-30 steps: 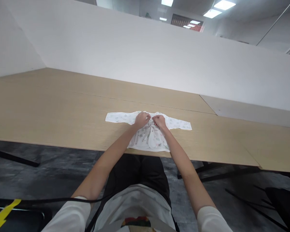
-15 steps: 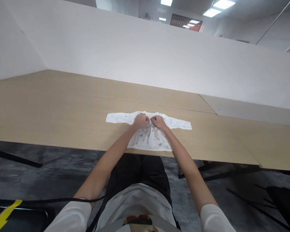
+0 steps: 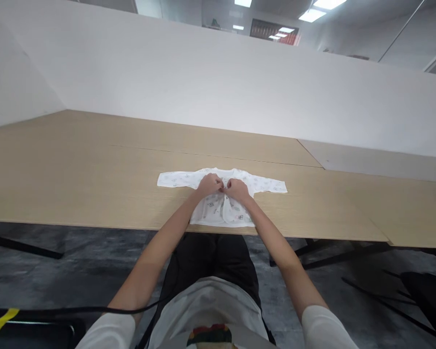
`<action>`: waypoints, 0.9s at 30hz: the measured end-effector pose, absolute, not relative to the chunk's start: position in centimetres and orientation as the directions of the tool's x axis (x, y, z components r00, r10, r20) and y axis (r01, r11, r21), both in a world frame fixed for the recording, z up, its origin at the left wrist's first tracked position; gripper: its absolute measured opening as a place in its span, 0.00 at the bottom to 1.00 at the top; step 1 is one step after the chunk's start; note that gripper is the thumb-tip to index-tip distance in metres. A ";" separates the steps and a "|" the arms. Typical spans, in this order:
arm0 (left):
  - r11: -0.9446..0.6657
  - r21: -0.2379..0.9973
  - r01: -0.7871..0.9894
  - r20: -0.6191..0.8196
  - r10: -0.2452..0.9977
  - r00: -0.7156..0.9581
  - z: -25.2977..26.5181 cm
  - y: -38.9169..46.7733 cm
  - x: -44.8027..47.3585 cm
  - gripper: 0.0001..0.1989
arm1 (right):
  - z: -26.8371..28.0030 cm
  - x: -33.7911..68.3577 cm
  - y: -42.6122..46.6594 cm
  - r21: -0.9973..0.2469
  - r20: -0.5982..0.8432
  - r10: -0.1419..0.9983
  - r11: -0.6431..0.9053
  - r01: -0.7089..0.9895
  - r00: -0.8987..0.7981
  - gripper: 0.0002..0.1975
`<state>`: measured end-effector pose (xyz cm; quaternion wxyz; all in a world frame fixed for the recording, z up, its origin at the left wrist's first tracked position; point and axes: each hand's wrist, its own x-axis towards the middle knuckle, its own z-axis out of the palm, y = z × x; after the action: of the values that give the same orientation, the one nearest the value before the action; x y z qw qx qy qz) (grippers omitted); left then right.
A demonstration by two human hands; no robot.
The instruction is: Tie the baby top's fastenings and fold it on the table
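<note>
A small white long-sleeved baby shirt (image 3: 210, 209) with a faint printed pattern lies on the table, its sleeves spread to both sides and its hem towards me. At the middle of its front, below the neckline, my left hand (image 3: 210, 184) is closed in a pinch on the fabric. My right hand (image 3: 237, 189) pinches the shirt's front edge from the other side, its fingertips nearly meeting the left ones. Below the hands the front opening parts and puckers. Whatever small piece sits between my fingertips is hidden.
The wooden table (image 3: 94, 194) runs wide to both sides, with a white partition (image 3: 189, 82) along its back. A black chair (image 3: 425, 295) stands at lower right. Another black seat (image 3: 32, 334) with yellow tape and a black cable (image 3: 83, 309) are at lower left.
My right hand has shifted slightly down and turned in against the left, so the fingertips are closer together. My left hand stays at almost the same spot on the shirt. The view has tilted slightly.
</note>
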<state>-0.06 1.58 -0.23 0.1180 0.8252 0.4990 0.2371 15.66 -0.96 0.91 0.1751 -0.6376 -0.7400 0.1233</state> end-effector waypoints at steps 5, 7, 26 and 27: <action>-0.440 0.335 0.833 0.287 0.890 0.355 0.4 0.9 0.7 0.12 | 1.5 16.6 -1.1 -0.465 0.068 0.983 0.182 0.867 -0.170 0.10; -0.434 0.310 0.846 0.278 0.892 0.356 0.5 0.8 0.9 0.12 | 1.7 16.8 -1.2 -0.489 0.053 0.981 0.186 0.852 -0.184 0.10; -0.434 0.436 0.788 0.265 0.899 0.349 0.3 0.8 1.0 0.14 | 1.7 16.3 -1.4 -0.431 0.113 0.986 0.160 0.888 -0.123 0.12; -0.438 0.448 0.780 0.264 0.898 0.353 0.4 0.7 1.0 0.13 | 1.8 16.5 -1.4 -0.463 0.105 0.987 0.158 0.872 -0.123 0.11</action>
<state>1.04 0.73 0.38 0.1228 0.8132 0.5156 0.2404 16.50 -1.39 1.78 0.1968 -0.6323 -0.7350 0.1457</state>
